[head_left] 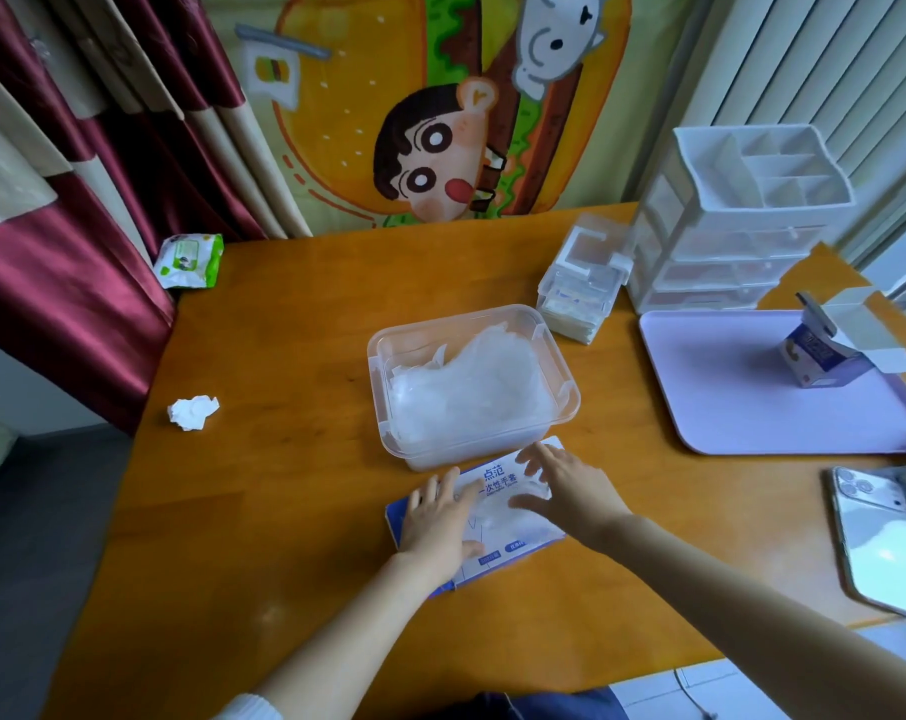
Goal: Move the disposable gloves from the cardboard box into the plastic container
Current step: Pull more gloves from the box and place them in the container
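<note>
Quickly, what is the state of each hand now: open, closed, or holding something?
Left hand: open, resting flat on the cardboard box.
Right hand: open, fingers spread over the gloves in the box.

The container (375, 366) is clear, rectangular and lidless, and stands upright on the table. A heap of translucent white gloves (466, 392) fills it. At its 6 o'clock, just beside it, the blue-and-white box (492, 480) lies flat, printed face up. More crumpled gloves show at its opening.
</note>
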The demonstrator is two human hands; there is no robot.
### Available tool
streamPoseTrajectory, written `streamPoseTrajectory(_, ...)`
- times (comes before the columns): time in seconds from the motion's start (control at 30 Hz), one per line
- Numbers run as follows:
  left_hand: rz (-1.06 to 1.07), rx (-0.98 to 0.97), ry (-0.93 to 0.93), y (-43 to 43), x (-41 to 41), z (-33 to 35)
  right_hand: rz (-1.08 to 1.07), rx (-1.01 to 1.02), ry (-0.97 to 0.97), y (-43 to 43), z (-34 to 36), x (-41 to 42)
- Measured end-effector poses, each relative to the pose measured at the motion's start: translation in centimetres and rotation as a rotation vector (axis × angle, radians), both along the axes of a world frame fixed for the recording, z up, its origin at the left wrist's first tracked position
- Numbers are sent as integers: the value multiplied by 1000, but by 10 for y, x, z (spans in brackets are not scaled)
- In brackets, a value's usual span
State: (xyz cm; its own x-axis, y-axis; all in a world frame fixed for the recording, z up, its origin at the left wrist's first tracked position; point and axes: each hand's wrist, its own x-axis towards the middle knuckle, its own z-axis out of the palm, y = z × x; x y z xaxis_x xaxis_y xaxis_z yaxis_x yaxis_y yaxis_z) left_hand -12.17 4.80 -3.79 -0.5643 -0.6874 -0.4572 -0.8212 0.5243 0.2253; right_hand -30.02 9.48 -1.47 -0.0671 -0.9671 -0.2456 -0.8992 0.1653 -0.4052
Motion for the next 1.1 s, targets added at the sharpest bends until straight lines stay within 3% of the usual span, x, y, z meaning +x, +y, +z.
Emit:
streamPoseTrajectory(0.17,-4,4,13,-1,1,1,-55,-43,12,-10,10,-4)
streamPoseTrajectory(0.63,-71,99,-27,-6,1,11,-277,-512,-244,-43,97,-29)
streamPoseTrajectory(0.8,10,277,155,-25,-5,58,-163,-426,-164,-55,97,-24)
streamPoseTrajectory(0.87,86,205,322,-31,-8,83,-107,-353,-150,-57,93,-20)
streamPoseTrajectory(1.0,121,-186,611,-49,-9,110,-62,-270,-228,-56,90,-10)
streamPoseTrajectory(1.1,35,-157,613,-58,-11,112,-15,-214,-300,-58,91,-3)
